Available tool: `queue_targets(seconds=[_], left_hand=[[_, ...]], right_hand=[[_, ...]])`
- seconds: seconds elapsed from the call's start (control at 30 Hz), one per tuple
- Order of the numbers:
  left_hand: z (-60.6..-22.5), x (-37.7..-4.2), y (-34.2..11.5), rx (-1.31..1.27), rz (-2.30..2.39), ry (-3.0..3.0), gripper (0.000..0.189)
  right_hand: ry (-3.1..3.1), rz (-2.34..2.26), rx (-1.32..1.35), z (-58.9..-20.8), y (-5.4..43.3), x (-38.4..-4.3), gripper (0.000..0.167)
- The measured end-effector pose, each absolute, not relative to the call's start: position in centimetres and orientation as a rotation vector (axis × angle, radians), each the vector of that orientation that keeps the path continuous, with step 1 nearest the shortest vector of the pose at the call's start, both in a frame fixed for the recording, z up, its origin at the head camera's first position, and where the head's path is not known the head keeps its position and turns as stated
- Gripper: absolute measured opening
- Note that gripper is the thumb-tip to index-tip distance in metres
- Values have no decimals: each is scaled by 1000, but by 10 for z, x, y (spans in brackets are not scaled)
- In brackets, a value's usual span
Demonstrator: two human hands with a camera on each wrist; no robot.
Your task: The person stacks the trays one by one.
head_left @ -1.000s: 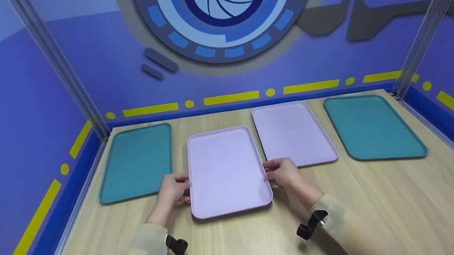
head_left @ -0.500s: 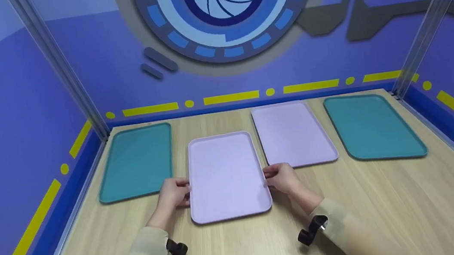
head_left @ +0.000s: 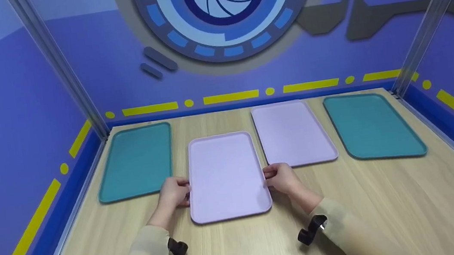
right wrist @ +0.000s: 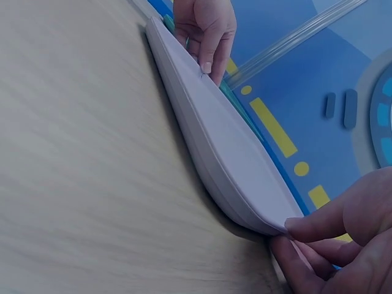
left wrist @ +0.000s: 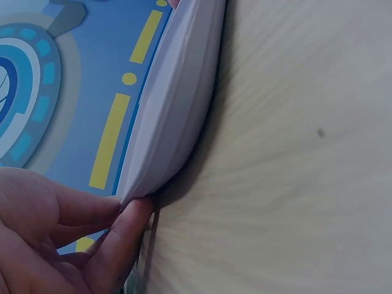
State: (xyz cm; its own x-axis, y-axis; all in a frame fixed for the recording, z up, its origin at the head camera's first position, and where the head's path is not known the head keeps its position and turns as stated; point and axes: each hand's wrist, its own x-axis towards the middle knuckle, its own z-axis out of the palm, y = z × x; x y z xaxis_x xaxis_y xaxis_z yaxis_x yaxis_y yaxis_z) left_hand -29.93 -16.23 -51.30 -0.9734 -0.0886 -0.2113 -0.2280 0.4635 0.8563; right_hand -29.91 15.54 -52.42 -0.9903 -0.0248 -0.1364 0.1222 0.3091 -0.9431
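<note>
A light pink rectangular tray lies in the middle of the wooden table, in front of the other trays. My left hand pinches its left rim between thumb and fingers. On the opposite side, my right hand pinches the right rim in the same way. The left wrist view shows the thumb above and a finger below the rim of the pink tray. In the right wrist view the near edge of the pink tray runs close over the tabletop, with both hands at its sides.
A teal tray lies at the back left. At the back right are a second pink tray and another teal tray. Blue-purple panels wall the wooden table at the back and sides.
Both hands have drawn the middle pink tray slightly toward the person between one second and half a second ago. Since then tray and hands have stayed in place.
</note>
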Motion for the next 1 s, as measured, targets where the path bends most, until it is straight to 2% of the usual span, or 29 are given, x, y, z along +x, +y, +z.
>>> queue_targets(seconds=[0.57, 0.8, 1.0], left_hand=[[-510, -300, -162, -270, 1418, 2639, 31], [-505, -300, -166, -267, 1428, 2569, 34], [-492, -302, -181, -347, 1531, 2377, 42]], right_hand=[[2449, -1721, 48, -523, 157, -301, 37], [2712, -1597, -46, -514, 149, -303, 42], [2771, -1604, -106, -501, 131, -308, 39]])
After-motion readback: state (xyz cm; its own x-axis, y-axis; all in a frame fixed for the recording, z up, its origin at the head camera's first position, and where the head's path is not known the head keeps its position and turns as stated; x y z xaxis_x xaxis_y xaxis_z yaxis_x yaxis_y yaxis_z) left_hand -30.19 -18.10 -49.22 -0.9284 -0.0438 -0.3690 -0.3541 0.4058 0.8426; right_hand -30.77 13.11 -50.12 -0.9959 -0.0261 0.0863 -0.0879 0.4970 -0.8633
